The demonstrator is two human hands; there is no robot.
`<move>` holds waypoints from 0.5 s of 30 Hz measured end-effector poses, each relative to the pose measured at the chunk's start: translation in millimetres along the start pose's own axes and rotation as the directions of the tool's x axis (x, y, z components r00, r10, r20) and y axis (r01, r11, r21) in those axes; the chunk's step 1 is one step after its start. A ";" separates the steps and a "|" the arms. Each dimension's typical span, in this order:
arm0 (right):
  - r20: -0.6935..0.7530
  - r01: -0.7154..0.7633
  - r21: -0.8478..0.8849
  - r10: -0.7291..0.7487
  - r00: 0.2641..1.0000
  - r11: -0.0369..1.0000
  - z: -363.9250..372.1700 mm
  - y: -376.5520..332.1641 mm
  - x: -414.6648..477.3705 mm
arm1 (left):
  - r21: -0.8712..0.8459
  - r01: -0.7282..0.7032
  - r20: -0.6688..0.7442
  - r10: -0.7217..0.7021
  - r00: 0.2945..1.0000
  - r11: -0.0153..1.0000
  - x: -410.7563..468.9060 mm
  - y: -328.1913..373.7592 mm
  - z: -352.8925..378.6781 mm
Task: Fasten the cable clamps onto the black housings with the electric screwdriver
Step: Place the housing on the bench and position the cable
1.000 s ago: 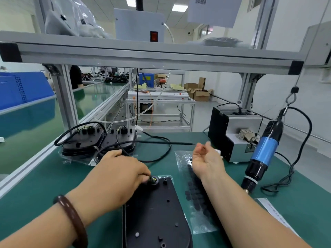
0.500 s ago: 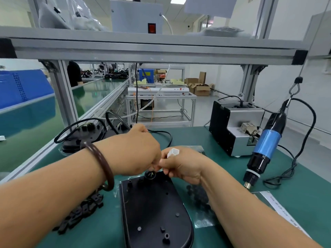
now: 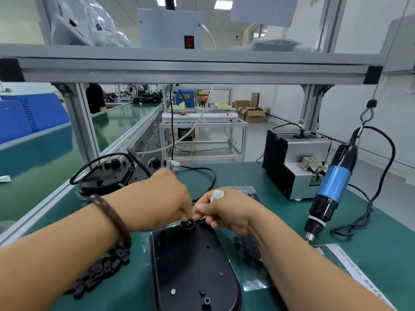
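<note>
Centre frame: left hand [image 3: 157, 203] pinches the round fitting [image 3: 188, 223] on the black housing [image 3: 193, 265]; right hand [image 3: 226, 213] grips a white connector [image 3: 217, 195].

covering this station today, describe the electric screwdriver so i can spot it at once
Look to the right side of the green bench, just past the grey and black box. The electric screwdriver hangs there from a hook, tip down. It is the only tool with a bright blue barrel between black ends.
</note>
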State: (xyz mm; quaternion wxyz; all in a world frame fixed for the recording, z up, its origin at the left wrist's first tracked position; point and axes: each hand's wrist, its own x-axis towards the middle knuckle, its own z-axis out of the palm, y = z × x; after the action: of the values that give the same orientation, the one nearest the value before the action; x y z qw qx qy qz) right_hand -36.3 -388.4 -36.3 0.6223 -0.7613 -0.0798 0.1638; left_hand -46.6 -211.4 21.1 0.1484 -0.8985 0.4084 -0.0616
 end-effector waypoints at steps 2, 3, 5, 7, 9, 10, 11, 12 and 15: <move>-0.002 -0.014 0.008 0.014 1.000 1.000 -0.2 0.7 1.6 | -0.260 0.065 -0.089 -0.091 0.992 0.963 -19.5 -7.8 13.7; -0.007 -0.022 0.013 0.022 1.000 1.000 0.1 0.6 2.3 | -0.383 0.105 -0.139 -0.169 0.976 0.918 -29.3 -9.4 22.6; -0.030 -0.035 0.031 0.036 0.999 0.999 0.3 1.7 3.7 | -0.531 0.160 -0.231 -0.323 0.918 0.832 -43.4 -6.9 41.5; -0.067 -0.058 0.062 0.062 0.996 0.996 0.9 3.7 5.3 | -0.643 0.174 -0.270 -0.433 0.860 0.746 -48.6 1.1 55.4; -0.110 -0.090 0.145 0.106 0.988 0.985 1.0 5.2 8.5 | -0.716 0.172 -0.252 -0.480 0.840 0.677 -48.7 6.9 60.3; -0.129 -0.111 0.217 0.141 0.982 0.970 0.9 5.0 10.1 | -0.727 0.180 -0.236 -0.487 0.841 0.662 -48.0 7.4 60.5; -0.151 -0.132 0.307 0.186 0.971 0.942 -0.1 4.6 11.4 | -0.725 0.190 -0.220 -0.484 0.847 0.662 -47.9 6.5 60.0; -0.173 -0.158 0.403 0.244 0.954 0.901 -1.6 4.3 12.6 | -0.720 0.200 -0.200 -0.475 0.857 0.664 -48.1 5.2 59.3; -0.174 -0.204 0.622 0.388 0.905 0.756 -6.8 5.5 15.7 | -0.683 0.220 -0.151 -0.429 0.890 0.696 -49.3 6.8 57.8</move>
State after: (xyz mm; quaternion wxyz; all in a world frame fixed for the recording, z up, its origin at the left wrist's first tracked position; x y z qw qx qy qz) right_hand -19.7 -390.8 -42.8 0.7978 -0.5480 0.1912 0.1632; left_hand -70.5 -166.1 -35.4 -0.2493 -0.9313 0.2544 -0.0768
